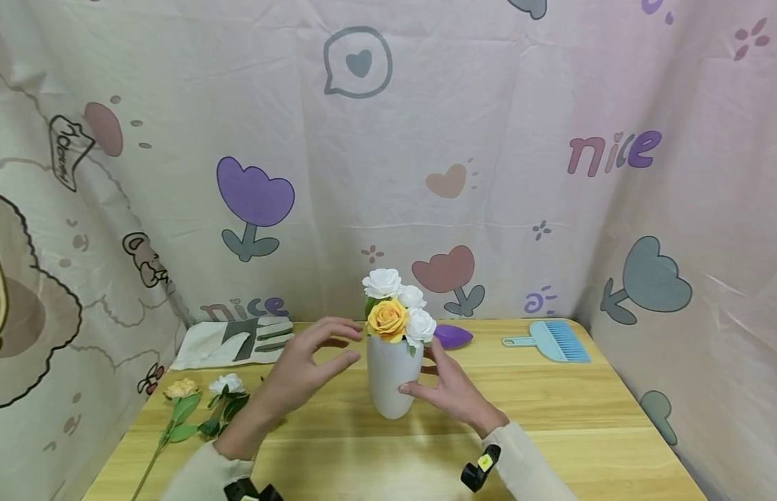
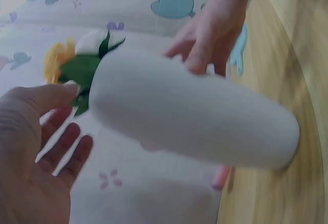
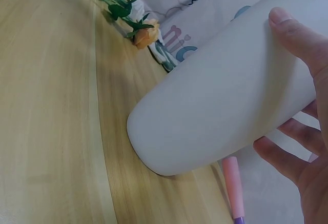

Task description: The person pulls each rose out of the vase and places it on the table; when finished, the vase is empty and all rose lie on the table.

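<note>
Vase [image 1: 388,379], white and tapering to a narrow foot, stands upright on the wooden worktop [image 1: 551,410], about midway across it. Its mouth holds a bunch of artificial roses [image 1: 397,313]: one orange bloom in front and three white ones around and behind it, with green leaves beneath.

The right hand [image 1: 448,390] lies against the vase's right side, fingers fairly straight, thumb tip on the wall in the right wrist view; it rests there rather than wrapping round. The left hand [image 1: 307,372] is just left of the vase with fingers spread and relaxed, the fingertips close to the rim and the orange rose; whether they touch the vase I cannot tell.

Well left of the vase, near the worktop's edge, two loose rose stems [image 1: 194,407] lie flat, one orange and one white. Behind and left of the vase a folded white work glove [image 1: 238,341] lies against the backdrop. Just behind the vase to the right a purple object [image 1: 454,337] shows partly, and further right lies a light blue hand brush [image 1: 554,341]. A printed curtain [image 1: 388,139] with tulips and hearts closes in the worktop behind and at both sides.
</note>
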Available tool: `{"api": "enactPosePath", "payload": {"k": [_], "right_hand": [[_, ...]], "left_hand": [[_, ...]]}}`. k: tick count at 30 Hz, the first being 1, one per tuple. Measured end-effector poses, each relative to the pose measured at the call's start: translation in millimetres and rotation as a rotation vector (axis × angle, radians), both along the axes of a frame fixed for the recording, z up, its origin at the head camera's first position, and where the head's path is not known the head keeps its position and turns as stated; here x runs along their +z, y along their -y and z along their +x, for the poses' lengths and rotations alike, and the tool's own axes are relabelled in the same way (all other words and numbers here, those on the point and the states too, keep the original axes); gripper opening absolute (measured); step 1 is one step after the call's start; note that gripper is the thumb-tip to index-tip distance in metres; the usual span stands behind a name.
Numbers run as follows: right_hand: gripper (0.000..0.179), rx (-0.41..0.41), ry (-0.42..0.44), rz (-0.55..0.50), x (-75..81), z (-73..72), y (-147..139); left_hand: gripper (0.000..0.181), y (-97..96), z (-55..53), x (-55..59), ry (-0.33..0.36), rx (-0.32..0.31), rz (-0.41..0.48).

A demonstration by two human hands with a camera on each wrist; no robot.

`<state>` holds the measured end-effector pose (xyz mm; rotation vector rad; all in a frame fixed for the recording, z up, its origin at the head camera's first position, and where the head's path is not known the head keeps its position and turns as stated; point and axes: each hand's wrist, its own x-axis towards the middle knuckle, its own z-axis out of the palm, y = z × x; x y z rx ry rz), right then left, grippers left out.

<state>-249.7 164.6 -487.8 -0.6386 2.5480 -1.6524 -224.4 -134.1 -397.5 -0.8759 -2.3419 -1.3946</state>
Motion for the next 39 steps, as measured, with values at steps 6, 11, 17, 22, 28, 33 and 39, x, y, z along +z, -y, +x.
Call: {"api": "enactPosePath", "payload": {"k": [6, 11, 17, 22, 28, 33, 39], "right_hand": [[0.105, 0.017, -0.011, -0.001, 0.9, -1.1, -0.9], [0.104, 0.022, -0.019, -0.004, 2.5, -0.5, -1.1], [0.102, 0.027, -0.038, -0.004, 4.5, 0.3, -1.1], [0.101, 0.029, -0.045, -0.003, 5.0, 0.4, -0.7], [0.103, 0.027, -0.042, -0.002, 3.2, 0.0, -0.9], [0.102, 0.025, -0.061, -0.001, 2.6, -0.2, -1.1], [0.101, 0.033, -0.055, -0.005, 2.5, 0.4, -0.9]], "left_hand": [[0.02, -28.9, -3.5, 1.4, -0.108, -0.001, -0.062], [0.02, -42.9, -5.8, -0.4, -0.094, 0.003, -0.092], [0.023, -46.7, -5.5, -0.6, -0.111, 0.039, -0.059], [0.027, -45.7, -6.7, 2.5, -0.207, 0.079, 0.014], [0.028, -48.2, -10.2, 9.5, -0.314, 0.057, 0.089], [0.045, -52.7, -11.8, 19.1, -0.342, 0.081, 0.162], [0.067, -57.1, -11.6, 23.9, -0.387, 0.15, 0.289]]}}
